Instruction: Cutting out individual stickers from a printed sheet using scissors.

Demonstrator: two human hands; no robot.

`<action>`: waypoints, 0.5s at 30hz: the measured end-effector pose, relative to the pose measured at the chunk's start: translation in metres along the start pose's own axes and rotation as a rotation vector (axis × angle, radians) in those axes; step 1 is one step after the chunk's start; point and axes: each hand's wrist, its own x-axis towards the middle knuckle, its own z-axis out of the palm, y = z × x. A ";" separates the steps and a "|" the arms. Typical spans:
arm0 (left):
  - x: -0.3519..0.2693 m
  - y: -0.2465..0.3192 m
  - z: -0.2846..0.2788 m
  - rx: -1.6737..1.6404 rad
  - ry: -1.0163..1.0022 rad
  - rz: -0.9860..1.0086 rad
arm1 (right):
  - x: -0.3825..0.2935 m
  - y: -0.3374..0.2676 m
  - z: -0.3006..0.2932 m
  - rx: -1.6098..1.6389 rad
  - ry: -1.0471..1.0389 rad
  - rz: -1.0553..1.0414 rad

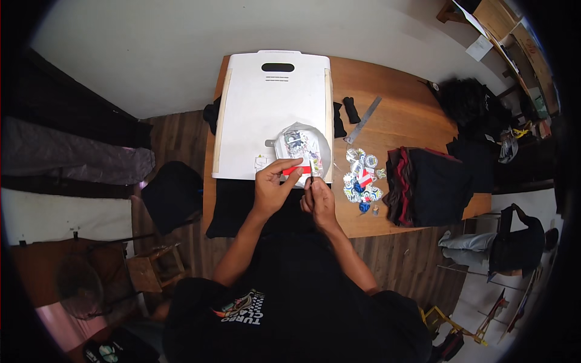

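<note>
My left hand (272, 185) holds a translucent printed film (323, 136) of rounded outline by its near edge. A red strip (290, 170) shows between its thumb and forefinger. In my right hand (320, 199) is a slim dark tool (312, 178) with a pale, narrow tip, pointing away from me over the film; its exact kind is unclear. Both hands are at the near edge of a large white plastic panel (254, 109) with a dark oval slot. Black fabric (233, 204) lies along its near side, partly hidden by my left arm.
On the wooden table (390, 95), right of the panel, are several round printed cut-outs (363, 177), a metal ruler (365, 119) and a small black roll (351, 110). Farther right stands a stack of folded dark garments (435, 186). A black-covered seat (171, 195) is at the left.
</note>
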 end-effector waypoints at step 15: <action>-0.006 -0.011 -0.003 0.001 -0.010 -0.053 | 0.002 -0.009 0.004 -0.017 0.016 -0.009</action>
